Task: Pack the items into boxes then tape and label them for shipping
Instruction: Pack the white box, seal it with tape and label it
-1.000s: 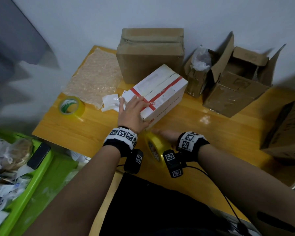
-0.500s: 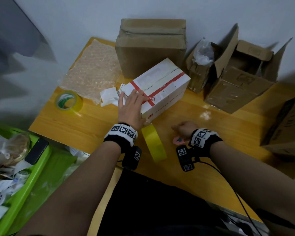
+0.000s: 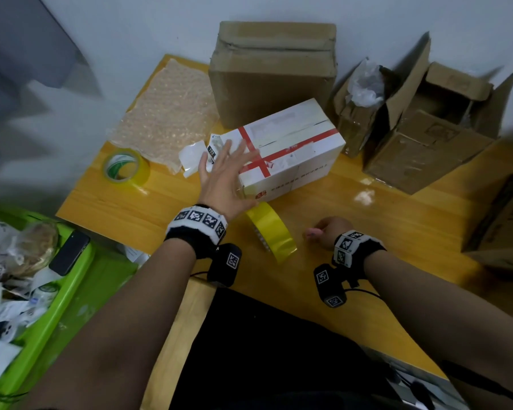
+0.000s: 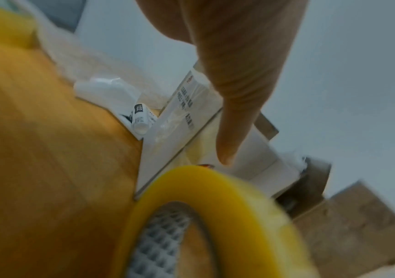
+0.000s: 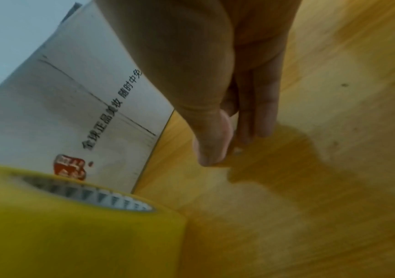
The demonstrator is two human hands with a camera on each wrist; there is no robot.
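— White box [image 3: 282, 149] with the red cross of tape: where does it sit from the head camera?
— On the wooden surface [image 3: 397, 220], in front of a closed brown carton [image 3: 273, 72]. The left hand [image 3: 222, 179] lies on its near corner, fingers [image 3: 243, 150] straight and spread. A yellow tape roll [image 3: 271, 232] stands on edge just in front of the box, between both wrists. The right hand [image 3: 328, 232] rests on the surface, well apart from the box, fingers curled; something small and pinkish shows at their tips.
— And the left wrist camera?
— One straight finger points down at the box's top edge [image 4: 179, 131]; the tape roll [image 4: 206, 225] fills the foreground, blurred. A small white tube [image 4: 140, 118] lies beside the box.
— The right wrist camera?
— The thumb [image 5: 213, 139] is pressed against the other fingertips, pinching something small that I cannot make out. The box's printed side [image 5: 72, 112] is to the left, with the tape roll [image 5: 72, 235] near the lens.
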